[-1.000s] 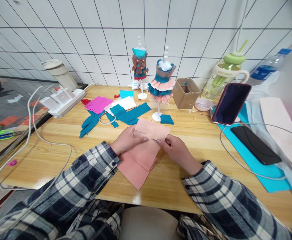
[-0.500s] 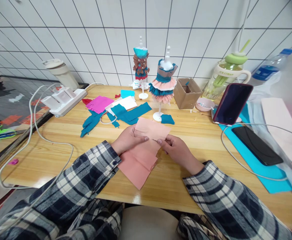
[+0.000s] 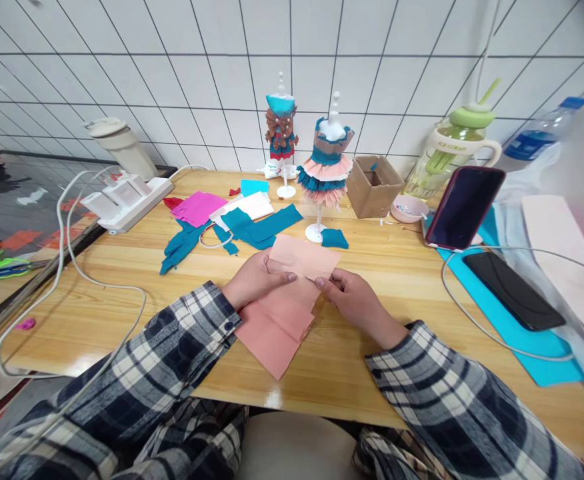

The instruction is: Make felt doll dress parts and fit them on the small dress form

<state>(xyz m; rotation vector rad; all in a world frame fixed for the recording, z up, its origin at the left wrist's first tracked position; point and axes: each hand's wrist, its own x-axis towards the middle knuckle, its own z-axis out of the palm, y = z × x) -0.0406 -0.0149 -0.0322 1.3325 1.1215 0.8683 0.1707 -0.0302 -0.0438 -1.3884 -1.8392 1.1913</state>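
Both hands hold a pink sheet of crepe paper over the front middle of the table. My left hand is closed on its left side, with the thumb lying across the top. At the right edge my right hand pinches the paper between thumb and fingers. A crease or tear line runs between the two thumbs; which of these it is I cannot tell. The lower part of the paper is folded over in layers. Just beyond stands a small white dress form in a ruffled pink, teal and brown dress.
Teal scraps and a magenta sheet lie left of centre. A second dressed form stands behind. To the right are a cardboard box, a pink dish, a propped phone and a black phone. A power strip trails cables at left.
Almost nothing differs. Both hands keep their grip on the pink crepe paper in the same place, and the view has shifted very slightly.
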